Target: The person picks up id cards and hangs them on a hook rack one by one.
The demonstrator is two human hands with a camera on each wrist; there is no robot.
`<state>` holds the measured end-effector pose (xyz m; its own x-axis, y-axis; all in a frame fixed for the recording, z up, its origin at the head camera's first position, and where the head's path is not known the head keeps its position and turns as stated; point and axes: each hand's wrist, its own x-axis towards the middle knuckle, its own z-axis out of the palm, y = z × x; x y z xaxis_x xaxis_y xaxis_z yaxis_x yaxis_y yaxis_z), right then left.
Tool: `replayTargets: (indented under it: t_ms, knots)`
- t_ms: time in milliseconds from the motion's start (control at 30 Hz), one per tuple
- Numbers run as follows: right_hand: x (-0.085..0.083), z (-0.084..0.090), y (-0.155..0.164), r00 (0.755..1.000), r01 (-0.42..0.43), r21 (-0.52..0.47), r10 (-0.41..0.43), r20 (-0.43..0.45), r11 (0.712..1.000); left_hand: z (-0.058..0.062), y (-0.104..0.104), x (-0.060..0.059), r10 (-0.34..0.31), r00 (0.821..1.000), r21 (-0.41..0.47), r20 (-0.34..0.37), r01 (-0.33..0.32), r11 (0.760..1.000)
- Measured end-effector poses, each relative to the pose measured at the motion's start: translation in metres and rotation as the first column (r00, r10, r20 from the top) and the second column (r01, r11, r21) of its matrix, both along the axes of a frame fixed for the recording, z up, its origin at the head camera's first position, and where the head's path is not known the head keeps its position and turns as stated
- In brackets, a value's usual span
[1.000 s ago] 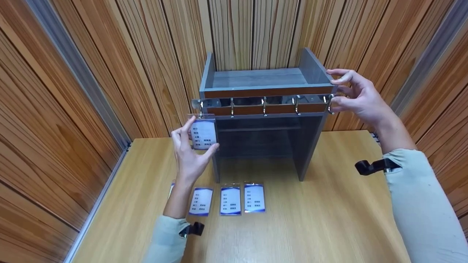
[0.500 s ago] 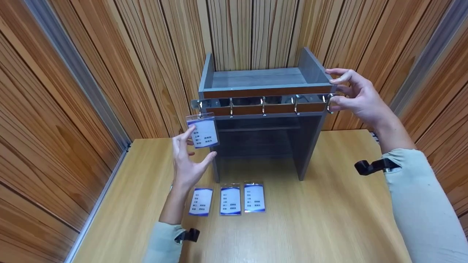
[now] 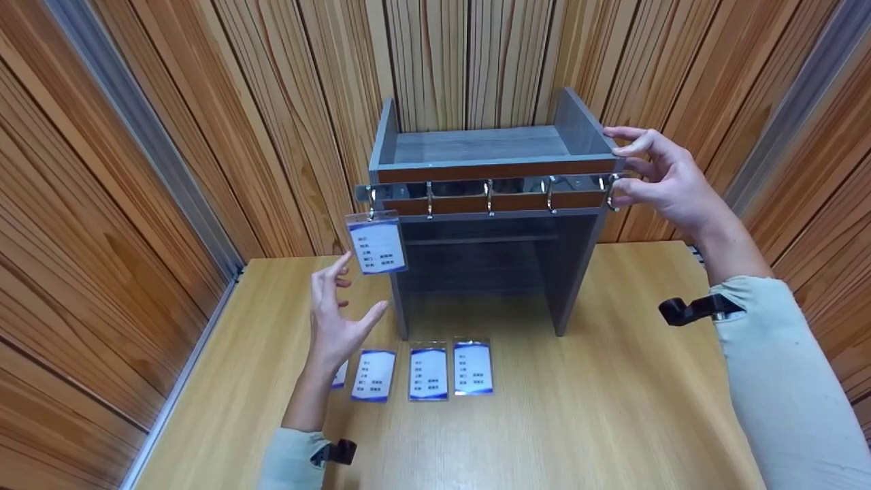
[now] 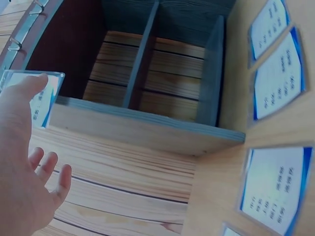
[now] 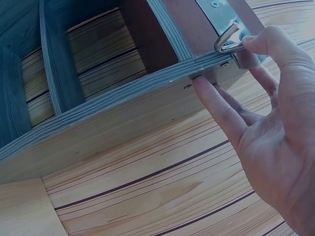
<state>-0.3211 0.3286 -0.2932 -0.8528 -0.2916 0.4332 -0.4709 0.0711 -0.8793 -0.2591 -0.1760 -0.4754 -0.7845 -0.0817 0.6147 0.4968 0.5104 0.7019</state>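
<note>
The head camera is looking forward and down from above the table point(image 3: 578, 422), taking in the whole grey shelf unit point(image 3: 486, 204) from a middling distance, with both arms reaching in from the bottom corners. The left wrist camera is sitting low and close in front of the shelf unit point(image 4: 147, 123), peering upward into its open underside, so the hanging badge point(image 4: 37, 96) by the unit's left end is showing here and in the head view point(image 3: 376, 243). The right wrist camera is pressing in very near the shelf unit point(image 5: 98, 113) from its right side, facing up along the side panel, and it is sharing the end hook point(image 5: 227, 40) with the head view point(image 3: 610, 192).
</note>
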Motion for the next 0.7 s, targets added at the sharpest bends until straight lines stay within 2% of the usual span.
replayTargets:
  t_ms: [167,367,567,700]
  knots:
    - [0.000,0.001,-0.001,1.000,0.018,0.029,-0.019,0.011,0.999,-0.008,-0.010,0.006,0.004,0.997,0.008,0.083,-0.004,1.000]
    - [0.001,0.002,-0.001,1.000,0.016,0.045,-0.016,0.005,0.999,-0.020,-0.025,0.010,0.029,0.982,-0.026,0.189,-0.025,0.999]
    - [0.000,0.003,-0.001,1.000,0.019,0.055,-0.018,-0.004,0.998,-0.030,-0.044,0.013,0.065,0.955,-0.057,0.288,-0.050,0.997]
    - [0.000,0.001,0.001,1.000,0.017,0.046,-0.017,-0.006,0.999,-0.039,-0.055,0.016,0.065,0.938,-0.053,0.340,-0.049,0.997]
